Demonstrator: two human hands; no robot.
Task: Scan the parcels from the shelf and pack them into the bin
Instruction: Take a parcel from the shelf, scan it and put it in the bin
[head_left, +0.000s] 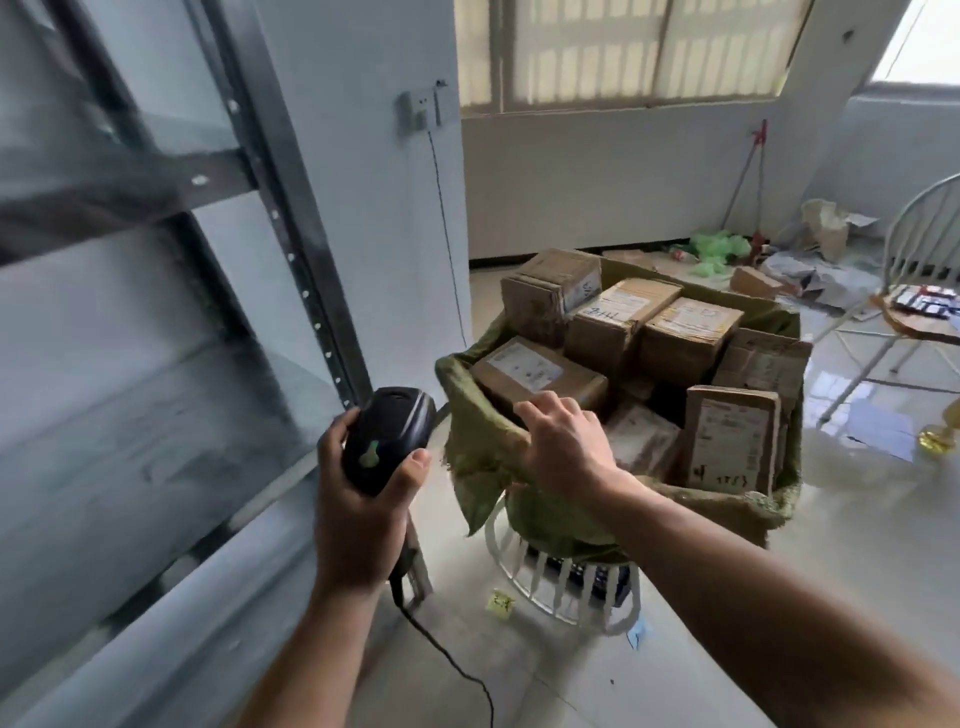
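Room interior. A white wall (374, 208) carries a grey socket (415, 111) with a thin cable hanging from it. Barred, frosted windows (639, 52) admit diffuse daylight, which reflects off the pale glossy floor (857, 519). A white metal chair (914, 249) stands at right; cardboard scraps (756, 283) and green plastic (719, 247) lie along the far wall.

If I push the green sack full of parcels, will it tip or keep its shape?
Probably heavy: the green sack is packed with cardboard parcels. Its rim folds limply, so likely floppy. It overhangs the white stand, so it may tip.
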